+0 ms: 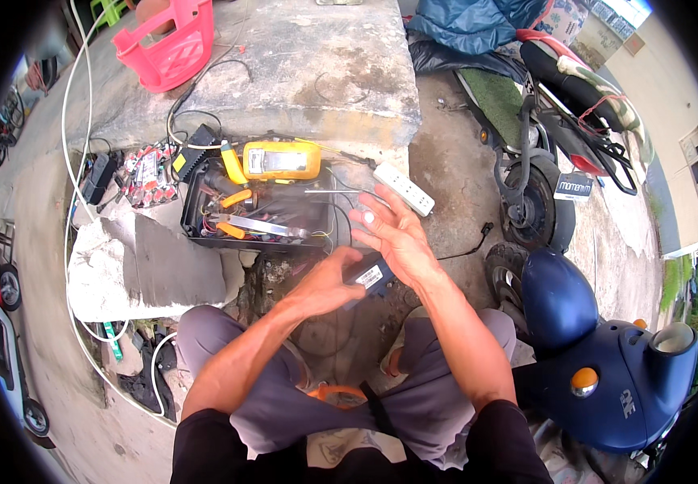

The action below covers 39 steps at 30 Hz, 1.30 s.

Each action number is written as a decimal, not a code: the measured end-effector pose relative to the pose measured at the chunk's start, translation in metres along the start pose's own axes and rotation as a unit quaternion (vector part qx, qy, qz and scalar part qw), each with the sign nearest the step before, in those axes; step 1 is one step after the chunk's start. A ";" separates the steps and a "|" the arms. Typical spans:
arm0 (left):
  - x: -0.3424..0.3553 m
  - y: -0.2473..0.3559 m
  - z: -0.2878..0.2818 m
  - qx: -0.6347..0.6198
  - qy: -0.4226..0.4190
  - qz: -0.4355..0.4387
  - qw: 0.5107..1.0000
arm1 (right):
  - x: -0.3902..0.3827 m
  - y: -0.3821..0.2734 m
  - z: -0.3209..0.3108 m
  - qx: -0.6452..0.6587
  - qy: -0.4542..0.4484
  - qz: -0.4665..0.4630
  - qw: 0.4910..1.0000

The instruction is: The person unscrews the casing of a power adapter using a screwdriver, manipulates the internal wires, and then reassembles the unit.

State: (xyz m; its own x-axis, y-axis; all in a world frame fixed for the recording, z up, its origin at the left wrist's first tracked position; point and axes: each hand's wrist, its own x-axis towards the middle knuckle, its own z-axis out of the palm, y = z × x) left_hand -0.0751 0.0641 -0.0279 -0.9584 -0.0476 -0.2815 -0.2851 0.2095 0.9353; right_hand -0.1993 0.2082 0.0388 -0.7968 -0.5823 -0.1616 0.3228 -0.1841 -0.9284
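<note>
My left hand point(329, 280) is curled around the near-left side of a dark box-shaped device with a white label point(370, 277), held between my knees. Just beyond it, my right hand point(400, 239) is raised with its fingers spread apart, and a small white spot shows near the thumb. A thin metal rod point(329, 191) ends close to these fingers; I cannot tell whether they touch it. Ahead is a black open toolbox point(195, 211) with orange-handled tools and wires. A yellow multimeter point(282, 160) lies on its far edge. The white power strip point(404, 188) is right of it.
A concrete block point(143, 266) stands at left, with black adapters point(195, 151) and small packets point(145, 173) behind it. Upon the raised slab sits a pink basket point(167, 48). A dark blue scooter point(599, 363) and another wheel point(534, 206) stand at right. White cable point(66, 242) runs along the left.
</note>
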 end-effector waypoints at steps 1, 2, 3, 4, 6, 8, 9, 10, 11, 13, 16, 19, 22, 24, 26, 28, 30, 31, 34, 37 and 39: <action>0.001 0.000 -0.001 -0.019 0.005 0.002 1.000 | 0.002 0.006 0.000 -0.083 0.029 -0.006 0.996; 0.002 0.000 -0.003 -0.038 0.011 0.004 0.999 | 0.003 0.008 -0.005 -0.112 0.049 -0.036 0.992; 0.002 0.000 -0.008 -0.043 0.026 0.007 0.999 | 0.002 0.009 -0.014 -0.140 0.069 -0.065 0.986; 0.003 0.003 -0.012 -0.053 0.042 0.011 0.998 | -0.002 0.008 -0.023 -0.173 0.088 -0.092 0.977; 0.007 -0.003 -0.022 -0.108 0.061 0.017 0.992 | -0.013 0.010 -0.033 -0.135 0.094 -0.056 0.985; 0.001 0.020 -0.029 -0.172 0.042 0.040 0.983 | -0.033 -0.001 -0.038 -0.113 0.108 0.028 0.987; 0.001 0.029 -0.030 -0.198 0.024 0.059 0.978 | -0.039 0.000 -0.041 -0.060 0.078 0.073 0.993; -0.002 0.036 -0.032 -0.218 0.012 0.058 0.974 | -0.044 -0.004 -0.034 0.013 0.047 0.113 0.992; -0.003 0.039 -0.034 -0.214 -0.004 0.068 0.974 | -0.046 -0.002 -0.029 0.055 0.025 0.110 0.992; -0.001 0.045 -0.034 -0.216 -0.031 0.074 0.973 | -0.047 -0.001 -0.030 0.096 0.004 0.099 0.990; 0.003 0.050 -0.032 -0.220 -0.049 0.073 0.971 | -0.046 -0.005 -0.036 0.097 0.007 0.083 0.992; 0.009 0.046 -0.029 -0.204 -0.039 0.103 0.973 | -0.047 -0.010 -0.039 0.110 0.032 0.073 0.991; 0.010 0.045 -0.027 -0.066 0.014 0.202 0.977 | -0.050 -0.006 -0.037 0.130 0.080 0.050 0.987; 0.010 0.051 -0.024 0.014 0.052 0.226 0.973 | -0.048 -0.002 -0.042 0.150 0.103 0.034 0.983; 0.008 0.057 -0.018 0.076 0.091 0.247 0.962 | -0.047 0.003 -0.047 0.201 0.109 0.037 0.973; 0.012 0.051 -0.014 0.099 0.112 0.261 0.954 | -0.045 0.006 -0.050 0.237 0.117 0.040 0.964; 0.015 0.048 -0.012 0.116 0.129 0.266 0.948 | -0.044 0.009 -0.048 0.260 0.127 0.043 0.956; 0.016 0.048 -0.011 0.120 0.133 0.264 0.948 | -0.044 0.010 -0.048 0.264 0.127 0.040 0.955; 0.017 0.051 -0.011 0.127 0.136 0.255 0.949 | -0.044 0.012 -0.047 0.274 0.129 0.033 0.952; 0.015 0.053 -0.013 0.128 0.133 0.244 0.952 | -0.043 0.015 -0.044 0.276 0.135 0.036 0.951; 0.014 0.054 -0.015 0.129 0.133 0.240 0.953 | -0.042 0.019 -0.042 0.275 0.138 0.042 0.951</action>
State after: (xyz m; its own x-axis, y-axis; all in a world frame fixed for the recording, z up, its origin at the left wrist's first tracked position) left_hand -0.1042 0.0600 0.0214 -0.9574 -0.1240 0.2607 0.1664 0.5007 0.8495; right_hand -0.1813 0.2626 0.0140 -0.8361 -0.3972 -0.3785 0.5482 -0.5764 -0.6061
